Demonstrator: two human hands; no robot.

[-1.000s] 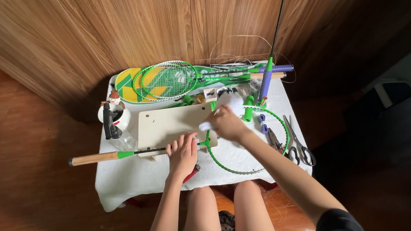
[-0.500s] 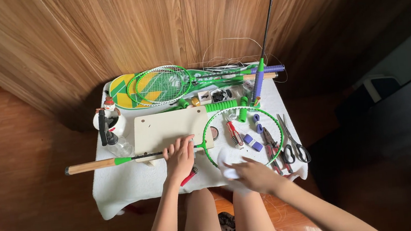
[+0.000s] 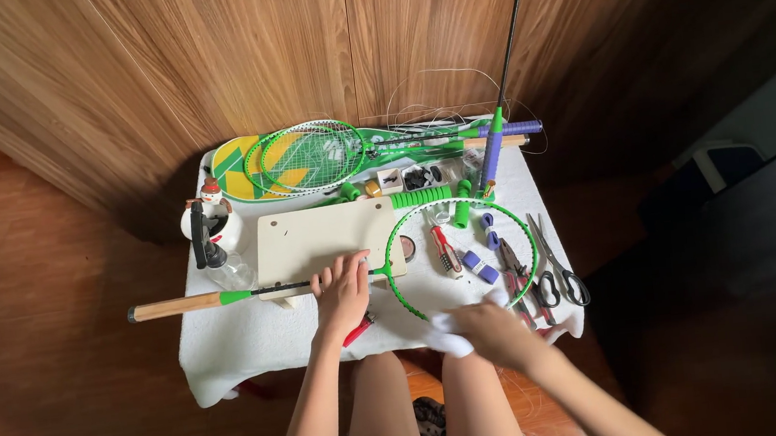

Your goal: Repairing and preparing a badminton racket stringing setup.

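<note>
Two hands: both work at the near edge of the small table (image 3: 229,342), which is covered by a white cloth.
Change: the right hand (image 3: 498,331) was up by the racket throat a second ago; it has since come back to the near right edge, and half a second ago it was already low there.
Left hand: the left hand (image 3: 343,293) stays pressed flat, fingers spread, on the shaft of the green racket (image 3: 458,204), just beside the cream board (image 3: 324,238).
Right hand: closed on a white cloth wad (image 3: 451,330), touching the near rim of the racket hoop; motion blur hides the fingers.
Racket: lies across the table, wooden handle (image 3: 174,307) sticking out past the left edge, unstrung hoop on the right.
Inside the hoop: small purple and red bits.
Right edge: scissors (image 3: 559,268) and pliers (image 3: 514,272) lie close together, little bare cloth.
Far edge: strung rackets (image 3: 306,155) against the wood wall.
Room: bare cloth at the near left corner.
</note>
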